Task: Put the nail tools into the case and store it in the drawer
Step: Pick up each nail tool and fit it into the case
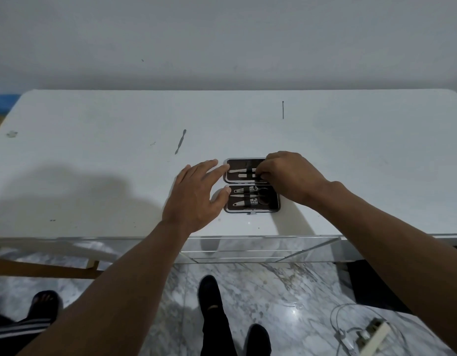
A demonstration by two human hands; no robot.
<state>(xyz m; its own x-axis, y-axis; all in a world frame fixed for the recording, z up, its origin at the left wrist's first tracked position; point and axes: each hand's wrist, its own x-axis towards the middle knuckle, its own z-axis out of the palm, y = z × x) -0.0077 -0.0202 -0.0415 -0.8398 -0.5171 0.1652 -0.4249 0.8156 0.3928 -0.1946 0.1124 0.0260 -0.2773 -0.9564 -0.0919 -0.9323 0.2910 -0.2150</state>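
Both your hands meet at the open, dark-lined case (pixel 272 202) mid-frame. Your left hand (pixel 196 196) spreads straight fingers against its left rim, while your right hand (pixel 286 176) curls, pinching a slim steel tool (pixel 245 177) in the upper half. A flat pusher (pixel 180 141) and a thin pick (pixel 283 109) lie loose above on the white table (pixel 93 124).

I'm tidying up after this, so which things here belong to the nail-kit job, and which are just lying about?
Job: open case, tools strapped inside, flat tool and thin pick loose on the table, clear drawer.
Lying about: power strip and cable on the floor.
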